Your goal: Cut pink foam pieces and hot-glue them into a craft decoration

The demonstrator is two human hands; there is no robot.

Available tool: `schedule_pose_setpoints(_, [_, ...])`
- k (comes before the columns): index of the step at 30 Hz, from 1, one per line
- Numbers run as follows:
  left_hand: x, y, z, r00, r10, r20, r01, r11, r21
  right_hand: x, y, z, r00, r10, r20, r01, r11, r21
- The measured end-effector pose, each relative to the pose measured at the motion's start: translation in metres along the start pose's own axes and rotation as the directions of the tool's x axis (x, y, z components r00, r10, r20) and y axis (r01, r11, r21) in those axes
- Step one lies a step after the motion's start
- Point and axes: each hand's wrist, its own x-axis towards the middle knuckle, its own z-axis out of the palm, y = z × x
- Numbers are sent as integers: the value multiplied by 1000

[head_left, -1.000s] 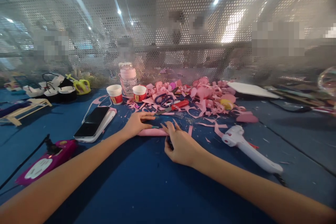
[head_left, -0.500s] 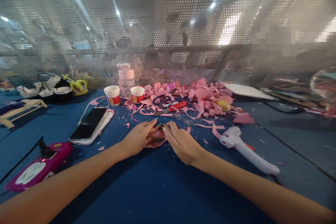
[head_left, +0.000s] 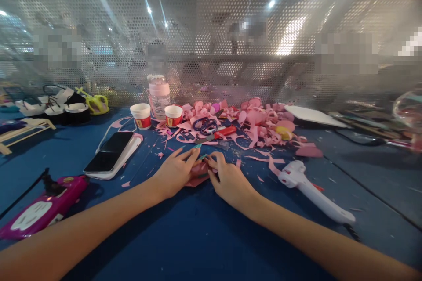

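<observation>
My left hand [head_left: 173,173] and my right hand [head_left: 232,182] meet at the middle of the blue table over a pink sheet piece [head_left: 198,175], paper or foam, I cannot tell which. Both hands have bent fingers on the piece, the left along its far left side, the right pinching its right edge. Small teal spots show at the fingertips, perhaps nails. Part of the pink piece is hidden beneath the fingers. Just beyond the hands lie a red-handled knife [head_left: 225,131] and dark-blue-handled scissors [head_left: 202,126] among pink scraps [head_left: 255,118].
A white glue gun [head_left: 318,195] lies on the right. To the left are a phone [head_left: 110,153] and a magenta power strip [head_left: 42,206]. Two paper cups [head_left: 140,118] and a bottle [head_left: 159,96] stand at the back, before a perforated metal screen [head_left: 211,44].
My right fingers have shifted and bent more on the pink piece, and my left fingers have spread slightly. The view has tilted slightly; the table things lie as before.
</observation>
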Motion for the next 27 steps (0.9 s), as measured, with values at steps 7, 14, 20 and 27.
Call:
schedule_pose_setpoints(7, [1,5,-6,996,28,85,-33,997,68,3,1,2,999,-35,14,35,999,-2])
schedule_pose_setpoints(14, [2,6,-10,996,10,94,-16,997,70,4,7,8,988,-128,86,142,972,-189])
schedule_pose_setpoints(20, [2,7,-11,994,46,94,-58,990,126,5,8,8,973,-200,116,228,919,-323])
schedule_pose_setpoints(27, [1,8,-7,996,56,75,-69,981,182,4,8,10,986,-144,87,163,940,-298])
